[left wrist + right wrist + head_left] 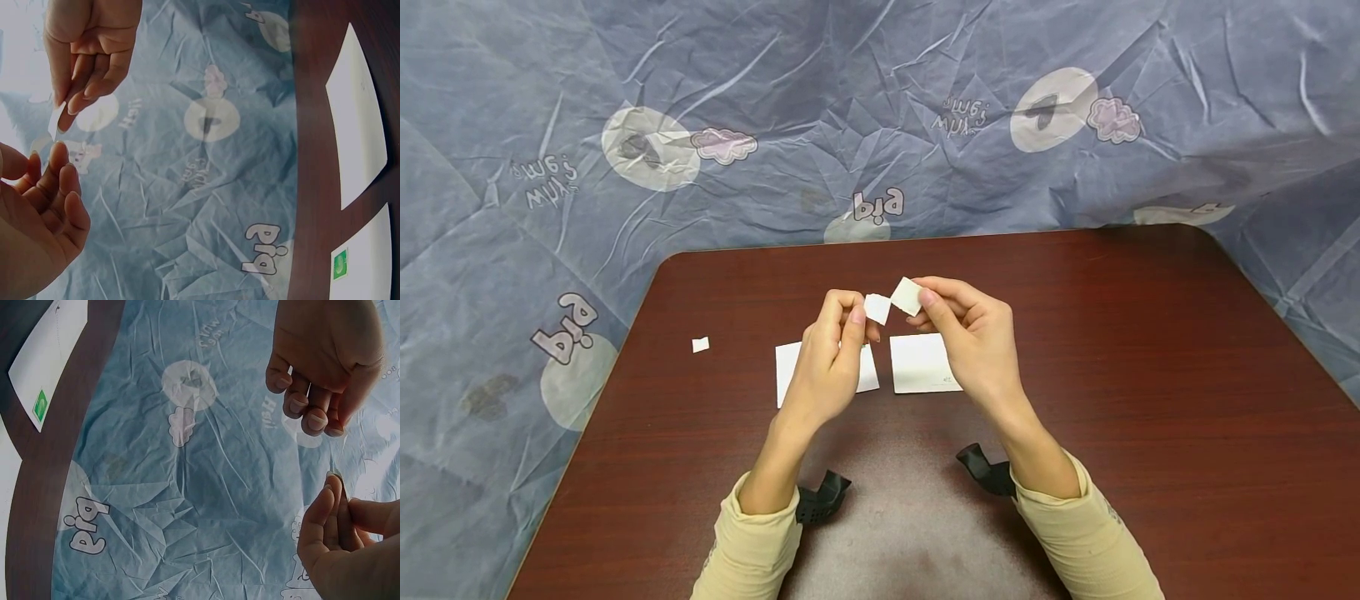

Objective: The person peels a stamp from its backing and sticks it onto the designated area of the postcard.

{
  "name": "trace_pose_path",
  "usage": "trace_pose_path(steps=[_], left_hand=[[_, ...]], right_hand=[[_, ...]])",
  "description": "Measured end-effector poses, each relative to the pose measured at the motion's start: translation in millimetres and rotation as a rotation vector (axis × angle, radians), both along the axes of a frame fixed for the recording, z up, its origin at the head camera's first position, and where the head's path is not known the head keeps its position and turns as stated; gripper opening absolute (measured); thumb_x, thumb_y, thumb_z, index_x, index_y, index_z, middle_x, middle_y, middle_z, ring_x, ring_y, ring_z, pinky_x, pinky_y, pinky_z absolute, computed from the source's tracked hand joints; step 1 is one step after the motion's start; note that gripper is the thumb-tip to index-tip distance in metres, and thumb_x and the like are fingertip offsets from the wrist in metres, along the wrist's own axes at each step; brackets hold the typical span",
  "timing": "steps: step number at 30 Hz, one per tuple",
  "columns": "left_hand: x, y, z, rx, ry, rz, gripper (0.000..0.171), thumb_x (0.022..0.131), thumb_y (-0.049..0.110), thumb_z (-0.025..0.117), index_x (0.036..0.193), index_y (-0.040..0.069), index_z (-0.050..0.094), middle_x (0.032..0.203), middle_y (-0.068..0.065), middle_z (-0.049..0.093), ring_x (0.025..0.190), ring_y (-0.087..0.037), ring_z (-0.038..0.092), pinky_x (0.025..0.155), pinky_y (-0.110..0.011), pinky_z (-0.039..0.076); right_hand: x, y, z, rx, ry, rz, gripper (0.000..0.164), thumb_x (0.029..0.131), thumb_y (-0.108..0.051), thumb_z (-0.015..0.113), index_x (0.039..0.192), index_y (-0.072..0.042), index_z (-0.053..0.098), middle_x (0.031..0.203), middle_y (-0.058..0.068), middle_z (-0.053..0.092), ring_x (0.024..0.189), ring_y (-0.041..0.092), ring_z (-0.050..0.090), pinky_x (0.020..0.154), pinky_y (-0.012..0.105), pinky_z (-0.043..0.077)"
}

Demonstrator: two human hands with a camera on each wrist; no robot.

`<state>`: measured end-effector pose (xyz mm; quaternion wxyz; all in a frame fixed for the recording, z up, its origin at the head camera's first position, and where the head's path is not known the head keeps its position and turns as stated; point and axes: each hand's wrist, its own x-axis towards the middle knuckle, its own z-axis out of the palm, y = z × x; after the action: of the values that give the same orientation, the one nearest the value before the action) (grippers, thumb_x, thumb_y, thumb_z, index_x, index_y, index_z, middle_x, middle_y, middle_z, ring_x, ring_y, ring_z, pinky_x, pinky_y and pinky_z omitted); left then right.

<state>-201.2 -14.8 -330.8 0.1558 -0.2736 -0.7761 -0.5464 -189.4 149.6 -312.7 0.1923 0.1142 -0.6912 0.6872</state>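
Note:
Above the table, my left hand (829, 358) pinches a small white paper square (877, 309) between thumb and fingers. Beside it, my right hand (973, 333) pinches a slightly creamier paper square (907, 297). The squares' near corners meet or almost meet; I cannot tell which. In the left wrist view, the right hand's square (57, 121) is seen nearly edge-on. Below the hands lie two white cards, a left card (786, 367) partly hidden by my left hand and a right card (921, 367) partly covered by my right. A green stamp (340, 264) is on the left card.
Another small white paper piece (700, 344) lies apart on the left of the dark red-brown table (1150, 375). Black wrist mounts (823, 497) sit under both forearms. A blue patterned cloth (820, 108) hangs behind the table's far edge.

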Motion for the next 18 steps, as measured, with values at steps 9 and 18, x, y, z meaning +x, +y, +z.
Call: trace_pose_path(steps=[9,18], left_hand=[[-2.4,-2.1,-1.2,0.005,0.002,0.002,0.011,0.102,0.008,0.039,0.097,0.002,0.046,0.075,-0.007,0.059,0.068,-0.02,0.051,0.06,-0.029,0.039],[-2.2,-1.0,-0.4,0.002,-0.009,-0.012,0.012,0.102,0.009,0.039,0.097,0.002,0.047,0.075,-0.008,0.058,0.066,-0.023,0.051,0.059,-0.029,0.037]], right_hand=[[-0.4,0.2,-0.4,0.003,0.004,-0.004,0.015,0.091,0.005,0.059,0.104,0.01,0.067,0.074,0.009,0.067,0.069,0.026,0.065,0.07,0.035,0.055],[-1.1,0.0,-1.0,0.01,-0.003,-0.005,0.016,0.091,0.005,0.059,0.104,0.01,0.067,0.077,0.016,0.067,0.068,0.02,0.065,0.07,0.035,0.055]])
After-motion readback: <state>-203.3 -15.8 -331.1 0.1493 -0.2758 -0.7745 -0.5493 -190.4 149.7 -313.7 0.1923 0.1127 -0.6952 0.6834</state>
